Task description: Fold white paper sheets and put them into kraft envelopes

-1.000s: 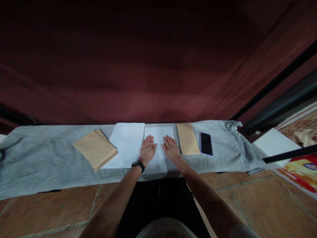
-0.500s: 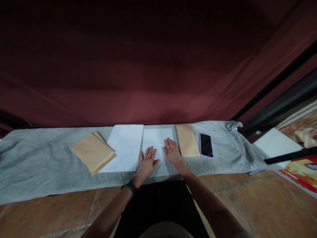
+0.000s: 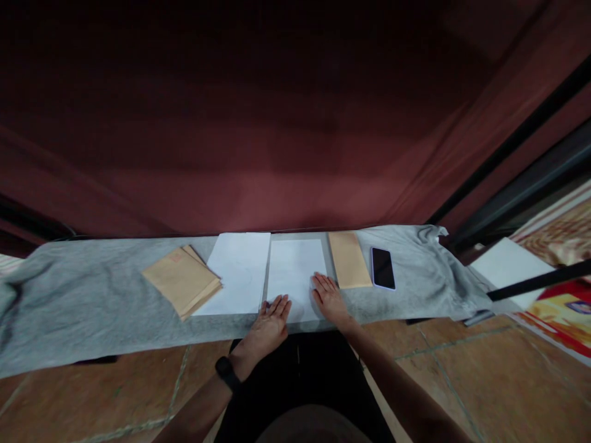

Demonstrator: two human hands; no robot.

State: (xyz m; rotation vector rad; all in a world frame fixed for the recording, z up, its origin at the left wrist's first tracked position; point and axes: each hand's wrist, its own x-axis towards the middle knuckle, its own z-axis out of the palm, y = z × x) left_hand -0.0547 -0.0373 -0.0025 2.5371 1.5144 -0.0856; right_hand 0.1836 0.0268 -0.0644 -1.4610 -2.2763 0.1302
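A white sheet of paper [image 3: 295, 264] lies flat in front of me on the grey cloth. On its near left edge rests my left hand [image 3: 272, 320], fingers stretched out, a dark band around the wrist. My right hand [image 3: 329, 299] lies at the sheet's right edge with its fingers extended and holding nothing. Just left of this sheet is a stack of white paper [image 3: 242, 271]. Several brown envelopes [image 3: 180, 277] overlap that stack's left side. A single brown envelope [image 3: 349, 259] lies close to the right of my right hand.
A phone in a lilac case [image 3: 383, 269] lies right of the single envelope. The grey cloth [image 3: 92, 295] covers a narrow bench against a dark red wall [image 3: 277, 154]. A dark metal bar [image 3: 540, 286] and a white board [image 3: 510, 267] stand at the right, above a tiled floor [image 3: 443, 369].
Both hands have slid toward me along the sheet, the left one to its near edge. The sheet stays in place. My view has shifted slightly.
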